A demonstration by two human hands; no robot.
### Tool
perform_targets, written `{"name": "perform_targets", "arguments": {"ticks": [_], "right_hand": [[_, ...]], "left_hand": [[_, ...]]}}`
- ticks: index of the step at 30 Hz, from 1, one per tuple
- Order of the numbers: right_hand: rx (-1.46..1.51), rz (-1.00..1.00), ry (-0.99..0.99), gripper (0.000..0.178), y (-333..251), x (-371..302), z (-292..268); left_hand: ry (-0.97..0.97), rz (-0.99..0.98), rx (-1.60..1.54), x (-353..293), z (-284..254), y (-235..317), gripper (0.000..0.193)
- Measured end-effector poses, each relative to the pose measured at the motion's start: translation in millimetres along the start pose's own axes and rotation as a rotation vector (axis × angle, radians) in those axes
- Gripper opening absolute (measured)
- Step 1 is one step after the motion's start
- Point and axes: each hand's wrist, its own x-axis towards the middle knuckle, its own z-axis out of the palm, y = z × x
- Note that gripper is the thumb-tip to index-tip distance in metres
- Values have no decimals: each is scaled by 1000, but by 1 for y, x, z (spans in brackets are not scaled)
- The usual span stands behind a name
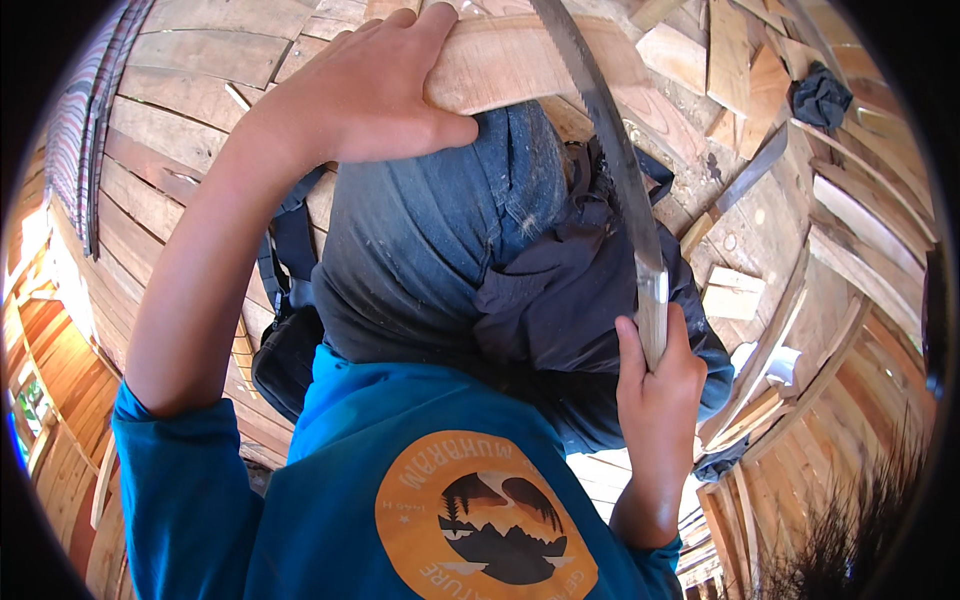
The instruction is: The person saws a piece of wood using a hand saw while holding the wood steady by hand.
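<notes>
My left hand (365, 90) presses down on a pale wooden board (520, 60) that rests across my raised knee in dark trousers (440, 230). My right hand (655, 385) is closed around the light wooden handle of a hand saw (615, 150). Its long grey blade runs up and away from the handle and crosses the board near its middle. The far end of the blade is cut off at the top edge of the view.
Curved wooden planks (160, 150) surround me on the left and right. Offcuts and short boards (735, 295) lie at the upper right with a dark cloth (822, 98). A black strap bag (285, 350) hangs at my left side.
</notes>
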Motion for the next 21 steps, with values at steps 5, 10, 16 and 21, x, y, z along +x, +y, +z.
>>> {"name": "perform_targets", "arguments": {"ticks": [5,10,16,21], "right_hand": [[58,-93,63,15,-14,39,26],[128,166,-66,27,-24,9,17],[126,129,-26,25,-26,23,26],[116,129,-95,26,-21,27,21]], "left_hand": [[64,-62,-10,19,21,-25,80],[227,60,93,13,30,-27,77],[234,-23,68,1,17,2,81],[108,-36,-26,23,24,-29,82]]}}
